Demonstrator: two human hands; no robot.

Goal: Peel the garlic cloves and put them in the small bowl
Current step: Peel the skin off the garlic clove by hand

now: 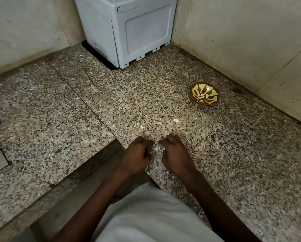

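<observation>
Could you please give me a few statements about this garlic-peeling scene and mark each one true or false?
1. Both hands, left and right, work on the garlic together. True.
2. The bowl sits left of the hands. False: it sits far to the right, near the wall.
3. A grey box stands in the counter's back corner. True.
4. The garlic is held over the bowl. False: it is at the counter's near edge, well apart from the bowl.
5. Bits of peel lie on the counter beyond the hands. True.
</observation>
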